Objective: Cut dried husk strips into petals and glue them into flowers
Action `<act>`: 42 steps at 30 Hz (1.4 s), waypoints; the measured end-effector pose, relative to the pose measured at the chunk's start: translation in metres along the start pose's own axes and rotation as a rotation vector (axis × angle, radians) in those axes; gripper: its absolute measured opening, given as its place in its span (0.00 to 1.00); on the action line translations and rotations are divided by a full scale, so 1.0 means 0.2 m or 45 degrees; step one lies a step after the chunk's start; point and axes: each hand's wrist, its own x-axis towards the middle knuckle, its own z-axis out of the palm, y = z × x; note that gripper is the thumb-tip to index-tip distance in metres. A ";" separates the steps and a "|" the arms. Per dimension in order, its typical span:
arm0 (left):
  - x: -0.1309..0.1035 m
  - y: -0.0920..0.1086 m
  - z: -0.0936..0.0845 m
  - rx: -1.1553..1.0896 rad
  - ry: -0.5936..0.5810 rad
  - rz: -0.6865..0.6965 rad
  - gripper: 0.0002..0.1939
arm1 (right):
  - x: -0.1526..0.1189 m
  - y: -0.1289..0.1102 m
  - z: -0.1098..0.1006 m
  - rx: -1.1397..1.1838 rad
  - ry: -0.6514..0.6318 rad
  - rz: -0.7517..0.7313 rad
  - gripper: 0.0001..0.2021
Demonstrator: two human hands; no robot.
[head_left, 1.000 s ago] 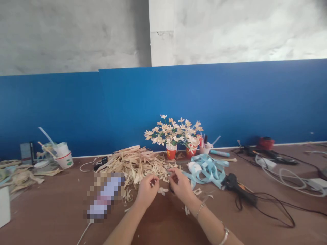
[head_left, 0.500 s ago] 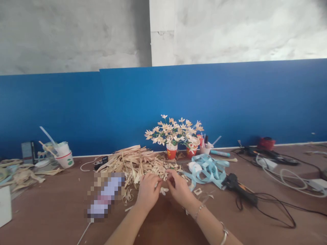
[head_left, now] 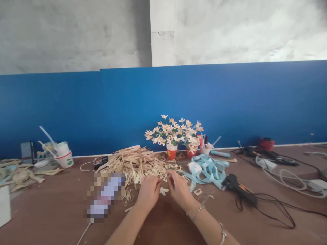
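My left hand (head_left: 150, 191) is closed in a pinch in front of the heap of dry, pale husk strips (head_left: 133, 160). Facing it, my right hand (head_left: 178, 189) also has its fingers drawn together. Whatever lies between the fingertips is too small to make out. A white petal-like piece (head_left: 164, 191) rests on the brown table (head_left: 163, 228) between the hands. Behind them, pale flowers (head_left: 176, 131) stand in a red cup (head_left: 171, 152), with a second red cup (head_left: 191, 150) beside it.
Tangled light blue ribbon (head_left: 211, 170) and a black glue gun (head_left: 240, 190) with its cable lie to the right. At left are a pixelated phone (head_left: 106, 197) and a white cup (head_left: 64, 160) holding sticks. A blue partition (head_left: 122, 109) runs behind the table.
My left hand's thumb and fingers have drawn closer together. My right hand has shifted very slightly, and the small pale piece at the fingertips shows less.
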 end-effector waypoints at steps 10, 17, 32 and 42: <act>0.00 -0.02 0.02 -0.076 0.051 -0.048 0.08 | 0.01 0.02 -0.02 -0.014 0.037 -0.029 0.11; 0.02 -0.02 0.04 -0.554 0.205 -0.290 0.08 | 0.00 0.02 0.01 0.266 0.029 0.157 0.10; 0.00 0.06 0.07 -1.859 0.069 -0.718 0.13 | 0.01 -0.03 0.04 1.063 -0.218 0.468 0.14; 0.00 0.04 0.07 -1.929 -0.173 -0.812 0.14 | 0.03 -0.03 -0.01 0.608 -0.001 0.277 0.06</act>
